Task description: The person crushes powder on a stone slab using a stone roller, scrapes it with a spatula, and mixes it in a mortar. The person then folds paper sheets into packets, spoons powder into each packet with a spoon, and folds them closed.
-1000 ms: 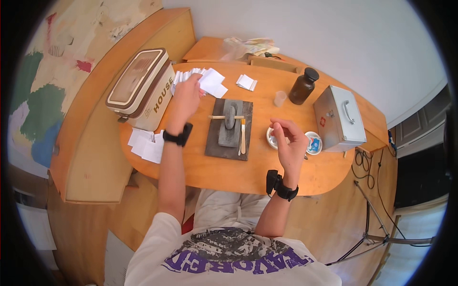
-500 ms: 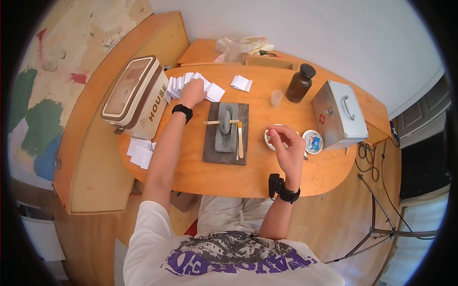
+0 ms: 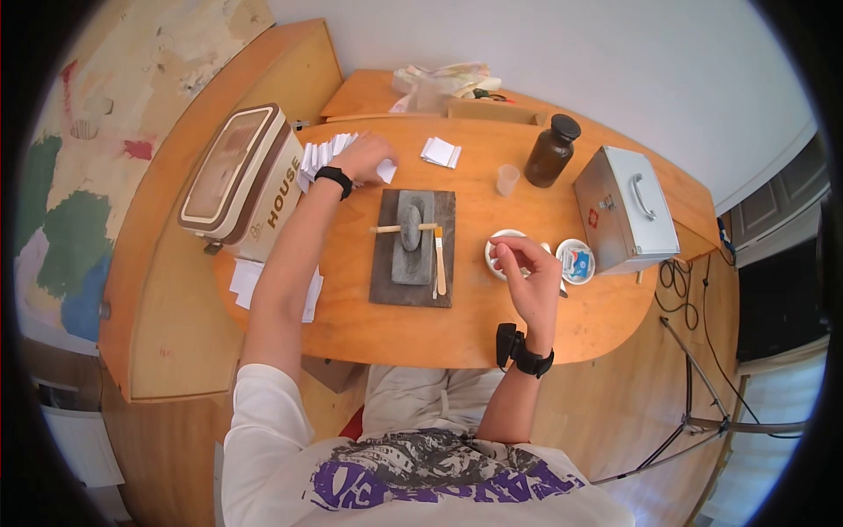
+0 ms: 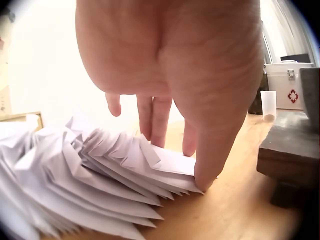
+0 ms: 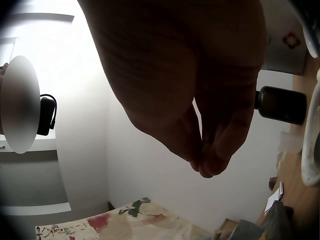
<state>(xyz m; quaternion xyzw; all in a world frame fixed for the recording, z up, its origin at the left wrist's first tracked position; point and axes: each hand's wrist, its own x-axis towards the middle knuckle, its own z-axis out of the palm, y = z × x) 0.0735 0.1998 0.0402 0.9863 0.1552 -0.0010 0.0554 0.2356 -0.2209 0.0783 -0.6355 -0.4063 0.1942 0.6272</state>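
My left hand (image 3: pixel 364 158) is at the right end of a row of folded white paper packets (image 4: pixel 100 165). In the left wrist view its thumb and index finger pinch the edge of the end packet. My right hand (image 3: pixel 531 277) is raised over a white bowl (image 3: pixel 498 239), thumb and fingertips meeting; nothing shows between them in the right wrist view (image 5: pixel 205 165). Between the hands, a grey stone grinding trough (image 3: pixel 411 268) stands on a dark board (image 3: pixel 384 285). A stone wheel (image 3: pixel 410 233) with a wooden handle sits on it, and a brush (image 3: pixel 441 272) lies alongside.
Left stands a cream "HOUSE" box (image 3: pixel 263 215), with loose white papers (image 3: pixel 246 279) in front. A small paper stack (image 3: pixel 441 152), plastic cup (image 3: pixel 507 180), brown jar (image 3: pixel 553 154) and silver first-aid case (image 3: pixel 615 220) stand farther back. A second bowl (image 3: pixel 575 279) holds blue-and-white packets.
My left hand has come down onto the end of the packet row and shifted slightly right. The white paper it held up earlier is now low at the row. The right hand stays in place.
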